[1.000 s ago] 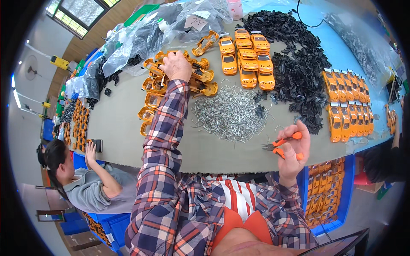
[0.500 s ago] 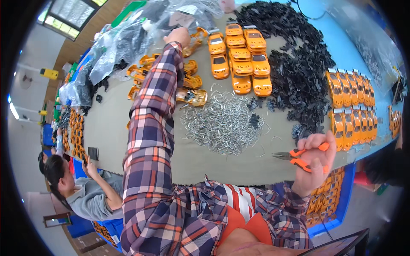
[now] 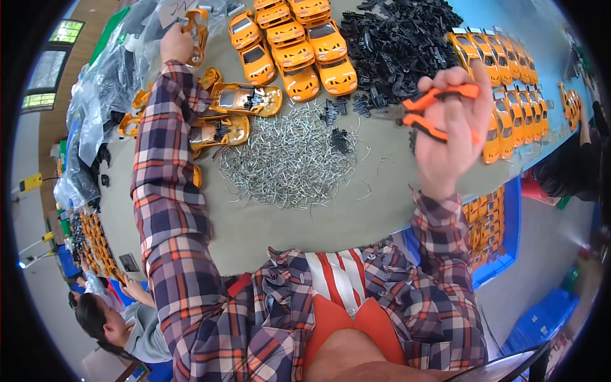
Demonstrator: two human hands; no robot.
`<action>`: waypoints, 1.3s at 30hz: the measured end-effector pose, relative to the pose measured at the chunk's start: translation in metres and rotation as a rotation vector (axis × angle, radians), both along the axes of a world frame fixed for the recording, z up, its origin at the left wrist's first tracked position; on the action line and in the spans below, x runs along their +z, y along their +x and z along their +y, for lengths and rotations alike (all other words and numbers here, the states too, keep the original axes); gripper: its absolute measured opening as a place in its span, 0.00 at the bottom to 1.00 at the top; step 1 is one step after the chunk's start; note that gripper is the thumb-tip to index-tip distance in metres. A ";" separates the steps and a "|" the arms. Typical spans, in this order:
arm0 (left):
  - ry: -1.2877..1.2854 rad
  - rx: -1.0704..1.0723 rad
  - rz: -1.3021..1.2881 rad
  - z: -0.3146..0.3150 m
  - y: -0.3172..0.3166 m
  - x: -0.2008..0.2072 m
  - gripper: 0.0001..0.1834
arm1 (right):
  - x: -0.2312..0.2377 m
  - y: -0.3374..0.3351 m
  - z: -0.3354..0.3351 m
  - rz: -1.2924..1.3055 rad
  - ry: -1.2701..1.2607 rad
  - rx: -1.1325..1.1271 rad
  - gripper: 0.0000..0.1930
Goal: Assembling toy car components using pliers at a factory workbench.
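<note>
My left hand (image 3: 176,43) reaches far across the table and grips an orange toy car shell (image 3: 196,24) at the back, near clear plastic bags. My right hand (image 3: 453,124) is raised above the table's right side and holds orange-handled pliers (image 3: 420,109), their tips pointing left. Between the hands lies a heap of small metal wire pieces (image 3: 289,159). Two orange shells (image 3: 245,99) lie upside down beside my left sleeve.
Finished orange toy cars (image 3: 296,44) stand in rows at the back, with more (image 3: 509,76) along the right edge. A pile of black plastic parts (image 3: 398,41) lies behind the wires. Blue crates (image 3: 490,223) with orange cars sit below the table. Another person (image 3: 114,325) sits at lower left.
My left hand has stretched farther back and taken hold of an orange shell. My right hand has lifted the pliers up from the table's front edge.
</note>
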State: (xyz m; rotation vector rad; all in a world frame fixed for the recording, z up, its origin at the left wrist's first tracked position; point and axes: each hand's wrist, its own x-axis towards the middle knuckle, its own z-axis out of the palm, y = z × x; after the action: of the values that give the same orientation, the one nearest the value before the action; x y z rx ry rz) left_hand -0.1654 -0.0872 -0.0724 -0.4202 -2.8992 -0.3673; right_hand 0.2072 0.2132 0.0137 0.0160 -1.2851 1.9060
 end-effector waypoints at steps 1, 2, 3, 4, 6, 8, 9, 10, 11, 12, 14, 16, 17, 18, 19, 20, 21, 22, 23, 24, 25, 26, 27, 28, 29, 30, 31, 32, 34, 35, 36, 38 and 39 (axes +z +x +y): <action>0.003 0.007 0.006 -0.008 -0.001 0.009 0.15 | -0.002 -0.005 -0.003 0.017 -0.001 -0.014 0.28; 0.165 0.033 -0.035 -0.015 -0.003 0.017 0.16 | -0.005 -0.009 -0.004 0.019 -0.001 -0.018 0.28; 0.330 0.054 -0.078 -0.015 0.001 0.029 0.17 | -0.008 -0.011 -0.005 0.018 0.001 -0.025 0.27; 0.336 0.061 -0.071 -0.018 0.007 0.041 0.17 | -0.011 -0.013 -0.006 0.024 0.007 -0.017 0.27; 0.894 0.009 -0.281 0.007 0.046 0.083 0.17 | -0.016 -0.012 -0.001 0.024 0.013 -0.081 0.27; 1.054 -0.024 -0.323 0.008 0.075 0.110 0.16 | -0.019 -0.015 -0.002 0.004 0.032 -0.128 0.26; 1.205 -0.055 -0.365 0.004 0.091 0.118 0.15 | -0.022 -0.017 -0.001 -0.019 0.041 -0.172 0.24; 1.212 -0.055 -0.353 0.000 0.110 0.122 0.15 | -0.027 -0.019 0.000 -0.032 0.048 -0.191 0.24; 1.315 -0.042 -0.504 -0.006 0.130 0.126 0.16 | -0.029 -0.020 0.001 -0.020 0.052 -0.181 0.24; 1.417 -0.029 -0.653 -0.014 0.147 0.129 0.16 | -0.029 -0.021 0.002 -0.028 0.018 -0.180 0.25; 1.658 -0.227 -1.061 -0.030 0.178 0.113 0.18 | -0.026 -0.023 0.004 -0.023 -0.024 -0.200 0.26; 1.948 -0.368 -1.399 -0.026 0.228 0.098 0.19 | -0.020 -0.024 0.006 0.011 -0.040 -0.184 0.26; 1.944 -0.156 -1.255 -0.020 0.258 0.097 0.20 | -0.019 -0.023 0.008 0.028 -0.059 -0.183 0.25; 2.015 -0.174 -1.325 -0.023 0.279 0.084 0.20 | -0.017 -0.025 0.010 0.054 -0.061 -0.195 0.25; 2.138 -0.165 -1.475 -0.024 0.298 0.071 0.21 | -0.016 -0.026 0.011 0.061 -0.052 -0.191 0.25; 2.198 -0.129 -1.479 -0.027 0.318 0.059 0.22 | -0.014 -0.027 0.010 0.043 -0.038 -0.205 0.26; 2.245 -0.181 -1.510 -0.030 0.336 0.044 0.25 | -0.016 -0.030 0.010 0.024 -0.022 -0.217 0.26; 2.224 -0.218 -1.518 -0.030 0.351 0.036 0.29 | -0.022 -0.034 0.011 0.027 -0.021 -0.210 0.26; 2.198 -0.257 -1.530 -0.028 0.361 0.030 0.32 | -0.029 -0.036 0.013 0.035 -0.014 -0.208 0.26; 2.206 -0.266 -1.521 -0.028 0.369 0.023 0.32 | -0.035 -0.037 0.012 -0.023 -0.004 -0.228 0.25; 2.242 -0.349 -1.588 -0.028 0.375 0.017 0.34 | -0.040 -0.039 0.012 -0.083 0.005 -0.249 0.25; 2.277 -0.433 -1.653 -0.029 0.380 0.011 0.37 | -0.039 -0.040 0.010 -0.064 -0.049 -0.264 0.24; 2.286 -0.438 -1.646 -0.029 0.380 0.007 0.37 | -0.038 -0.038 0.011 -0.062 -0.043 -0.258 0.24; 2.256 -0.418 -1.649 -0.029 0.376 0.004 0.38 | -0.036 -0.036 0.013 -0.077 -0.051 -0.262 0.23; 2.231 -0.394 -1.650 -0.028 0.371 -0.001 0.39 | -0.036 -0.033 0.013 -0.094 -0.060 -0.262 0.22; 2.210 -0.382 -1.645 -0.026 0.369 -0.002 0.40 | -0.028 -0.029 0.009 -0.070 -0.101 -0.257 0.21; 2.223 -0.377 -1.641 -0.026 0.368 -0.002 0.40 | -0.023 -0.023 0.009 -0.070 -0.101 -0.241 0.19; 2.160 -0.360 -1.633 -0.025 0.366 -0.003 0.41 | -0.015 -0.014 0.005 -0.040 -0.106 -0.165 0.19; 2.073 -0.353 -1.601 -0.023 0.361 -0.009 0.42 | -0.007 0.009 0.001 -0.015 -0.104 0.015 0.20; 2.083 -0.349 -1.605 -0.023 0.359 -0.014 0.42 | -0.009 0.019 -0.004 -0.024 -0.098 0.016 0.20; 2.107 -0.418 -1.627 -0.024 0.356 -0.019 0.43 | -0.012 0.029 -0.010 -0.047 -0.122 0.156 0.20; 2.066 -0.484 -1.584 -0.025 0.354 -0.021 0.44 | -0.020 0.046 -0.023 -0.116 -0.124 0.307 0.22; 2.078 -0.481 -1.581 -0.023 0.354 -0.023 0.44 | -0.027 0.054 -0.028 -0.123 -0.120 0.313 0.22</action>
State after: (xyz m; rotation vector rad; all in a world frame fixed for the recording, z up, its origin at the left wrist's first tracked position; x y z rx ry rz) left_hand 0.1881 -0.1107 -0.0953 0.1543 0.4221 2.1476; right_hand 0.2610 0.1847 -0.0138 0.0407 -1.3075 2.2801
